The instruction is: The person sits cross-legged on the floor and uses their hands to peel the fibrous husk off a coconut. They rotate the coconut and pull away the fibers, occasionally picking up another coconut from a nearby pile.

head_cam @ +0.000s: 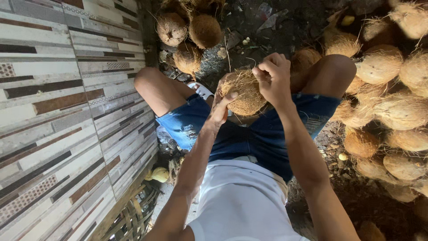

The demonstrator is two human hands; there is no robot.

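A fibrous brown coconut (243,93) sits between the knees of a seated person in blue denim shorts (263,134), held just above the lap over dark, littered ground (267,35). The left hand (221,105) cups the husk from below and the side, fingers spread and pressed flat against the fibres, an open bracing grip rather than a closed one. The right hand (274,78) is curled tight at the top of the nut, fingers pinched together on a tuft of husk fibre.

The likely trouble, judging from this hold: the round shell is steadied by one open palm only, so a hard tug from the right hand could roll it off the lap or snap the fibres short and send the fist jerking back. Dry, wiry husk pulled through bare fingers could also cut or splinter the skin.

A heap of husked coconuts (392,89) crowds the person's right side, close against the right knee, and three more coconuts (187,33) lie ahead near a white sandal (199,89). A tiled wall (67,111) runs along the left, with a woven basket (133,218) and a small yellow fruit (159,174) at its foot.
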